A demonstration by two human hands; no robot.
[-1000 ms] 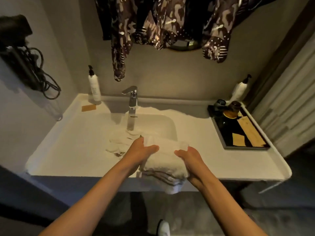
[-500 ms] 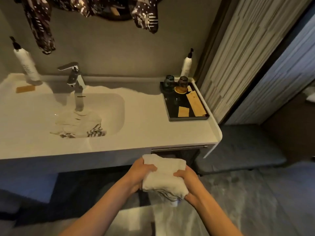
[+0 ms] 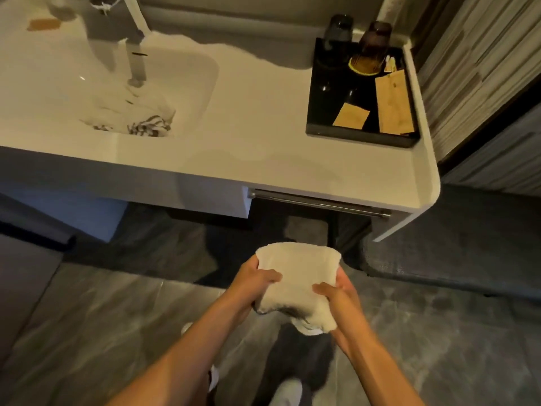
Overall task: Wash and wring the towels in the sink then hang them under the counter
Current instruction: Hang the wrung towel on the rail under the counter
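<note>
A folded white towel (image 3: 295, 276) is held in front of me, below the counter's edge, above the floor. My left hand (image 3: 254, 284) grips its left side and my right hand (image 3: 336, 294) grips its right side. Another white towel with dark stripes (image 3: 137, 112) lies bunched in the sink (image 3: 202, 83) under the faucet (image 3: 136, 48). A metal rail (image 3: 319, 202) runs under the right part of the white counter (image 3: 248, 142), just beyond the held towel.
A black tray (image 3: 325, 121) with dark glasses and brown paper packets stands on the counter's right end. A slatted wall is at the right. Grey tiled floor and a dark mat (image 3: 439, 253) lie below; my feet show at the bottom.
Both hands have carried the folded towel off the sink's front edge, down and to the right, below the counter near the rail. The view has tilted down and come closer.
</note>
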